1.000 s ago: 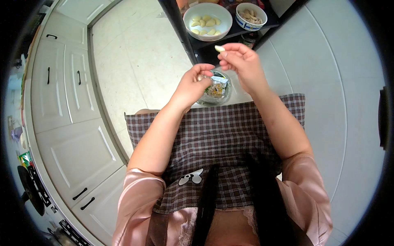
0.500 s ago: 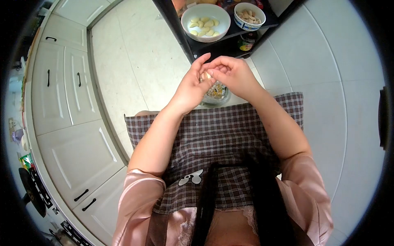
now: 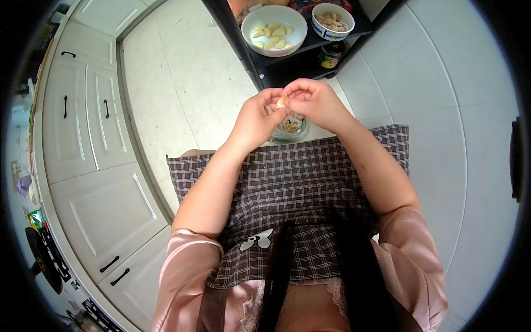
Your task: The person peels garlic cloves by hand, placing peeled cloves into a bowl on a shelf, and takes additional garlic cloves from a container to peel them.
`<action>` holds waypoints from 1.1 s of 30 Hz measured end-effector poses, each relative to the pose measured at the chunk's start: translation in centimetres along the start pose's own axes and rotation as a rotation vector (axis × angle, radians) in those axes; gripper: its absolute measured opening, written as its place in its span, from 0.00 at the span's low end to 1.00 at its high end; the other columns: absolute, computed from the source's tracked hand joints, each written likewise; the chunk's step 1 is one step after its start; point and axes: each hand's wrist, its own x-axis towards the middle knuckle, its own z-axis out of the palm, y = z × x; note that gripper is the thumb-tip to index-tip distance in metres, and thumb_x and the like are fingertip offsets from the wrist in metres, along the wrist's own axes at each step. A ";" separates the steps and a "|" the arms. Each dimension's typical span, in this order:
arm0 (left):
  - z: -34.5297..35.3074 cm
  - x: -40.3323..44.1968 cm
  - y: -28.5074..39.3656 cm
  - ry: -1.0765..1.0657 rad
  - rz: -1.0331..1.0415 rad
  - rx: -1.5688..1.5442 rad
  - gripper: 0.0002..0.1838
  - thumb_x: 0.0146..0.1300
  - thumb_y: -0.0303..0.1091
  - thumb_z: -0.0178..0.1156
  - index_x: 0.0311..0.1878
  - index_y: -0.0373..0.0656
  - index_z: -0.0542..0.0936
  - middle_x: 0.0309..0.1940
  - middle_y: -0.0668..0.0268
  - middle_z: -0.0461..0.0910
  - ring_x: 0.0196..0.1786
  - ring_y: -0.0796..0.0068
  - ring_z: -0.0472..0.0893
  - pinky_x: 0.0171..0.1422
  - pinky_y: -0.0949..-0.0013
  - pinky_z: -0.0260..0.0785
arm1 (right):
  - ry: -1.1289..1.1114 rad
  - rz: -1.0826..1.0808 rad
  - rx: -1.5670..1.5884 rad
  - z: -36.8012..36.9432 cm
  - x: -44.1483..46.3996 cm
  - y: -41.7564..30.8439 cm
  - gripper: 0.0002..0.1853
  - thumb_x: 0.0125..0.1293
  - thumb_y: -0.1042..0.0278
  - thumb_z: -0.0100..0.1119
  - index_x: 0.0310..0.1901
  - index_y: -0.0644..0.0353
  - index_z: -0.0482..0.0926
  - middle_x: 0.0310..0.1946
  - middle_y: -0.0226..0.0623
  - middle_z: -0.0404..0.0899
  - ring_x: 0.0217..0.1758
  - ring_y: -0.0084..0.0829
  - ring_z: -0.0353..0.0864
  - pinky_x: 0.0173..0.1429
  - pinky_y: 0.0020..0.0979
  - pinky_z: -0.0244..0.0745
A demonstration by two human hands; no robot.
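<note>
A pale garlic clove (image 3: 281,102) is pinched between my two hands, in front of the shelf. My left hand (image 3: 258,117) has its thumb and fingers closed on the clove from the left. From the right, my right hand (image 3: 316,104) grips its upper part with thumb and forefinger. Below the hands is a clear container (image 3: 290,136) with whitish and yellow bits in it, partly hidden by my fingers. A white bowl (image 3: 301,37) of peeled garlic cloves (image 3: 272,34) stands on the shelf, beside a smaller patterned bowl (image 3: 332,36) holding unpeeled-looking cloves (image 3: 332,22).
The black shelf (image 3: 362,25) stands ahead, with a dark jar (image 3: 330,55) on its lower level. White cabinets (image 3: 72,110) line the left, and a tiled wall (image 3: 431,83) rises on the right. A checked apron (image 3: 298,182) covers my lap.
My left fingers have curled in and lowered toward the clove. More of the clove shows between the fingertips now, and the right hand has shifted slightly.
</note>
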 end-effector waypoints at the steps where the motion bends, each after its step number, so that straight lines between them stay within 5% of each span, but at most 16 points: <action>1: -0.1 0.1 -0.2 0.000 0.001 0.000 0.18 0.59 0.23 0.58 0.52 0.32 0.71 0.40 0.63 0.79 0.44 0.75 0.77 0.52 0.74 0.70 | 0.031 0.008 -0.027 -0.1 -0.1 -0.3 0.08 0.55 0.74 0.62 0.34 0.68 0.76 0.29 0.34 0.80 0.31 0.18 0.78 0.35 0.21 0.75; 7: -0.2 0.4 -1.0 -0.023 -0.068 -0.284 0.13 0.64 0.26 0.54 0.51 0.32 0.72 0.37 0.65 0.79 0.41 0.77 0.77 0.48 0.74 0.71 | 0.073 -0.042 -0.020 -0.8 -0.7 -0.7 0.07 0.56 0.74 0.62 0.34 0.65 0.73 0.27 0.32 0.78 0.30 0.19 0.79 0.33 0.20 0.73; 15: 0.5 0.8 -1.9 0.029 -0.126 -0.272 0.17 0.63 0.20 0.46 0.56 0.30 0.67 0.53 0.56 0.72 0.57 0.70 0.71 0.62 0.70 0.64 | 0.085 -0.081 -0.142 -0.8 -0.6 -0.1 0.07 0.55 0.76 0.62 0.35 0.65 0.74 0.28 0.31 0.79 0.31 0.18 0.79 0.35 0.20 0.73; 19: 0.4 0.9 -2.3 0.040 -0.092 -0.264 0.18 0.63 0.19 0.45 0.56 0.29 0.67 0.52 0.55 0.73 0.57 0.69 0.72 0.62 0.70 0.64 | 0.092 -0.110 -0.190 -0.6 -0.6 -0.3 0.08 0.55 0.76 0.62 0.36 0.66 0.77 0.29 0.30 0.79 0.31 0.17 0.79 0.36 0.20 0.73; 25: 0.3 0.4 -1.1 0.077 -0.044 -0.043 0.11 0.62 0.22 0.52 0.48 0.30 0.74 0.37 0.61 0.80 0.41 0.74 0.79 0.48 0.75 0.72 | 0.093 -0.109 -0.187 -0.6 -0.6 0.1 0.07 0.54 0.77 0.62 0.36 0.67 0.79 0.33 0.33 0.78 0.33 0.17 0.79 0.38 0.19 0.74; 27: 0.3 0.5 -0.8 0.127 -0.031 -0.162 0.08 0.60 0.27 0.59 0.40 0.32 0.79 0.30 0.65 0.81 0.32 0.79 0.79 0.39 0.78 0.72 | 0.103 -0.144 -0.210 -0.5 -0.6 0.1 0.07 0.54 0.78 0.61 0.36 0.67 0.79 0.34 0.33 0.78 0.34 0.19 0.79 0.39 0.20 0.75; 33: -0.2 0.3 0.0 0.097 -0.157 -0.412 0.09 0.59 0.32 0.62 0.39 0.36 0.81 0.29 0.66 0.81 0.30 0.82 0.78 0.36 0.80 0.71 | 0.097 -0.268 -0.260 -0.4 -0.4 0.5 0.06 0.55 0.80 0.61 0.36 0.67 0.79 0.35 0.35 0.76 0.36 0.23 0.81 0.40 0.21 0.77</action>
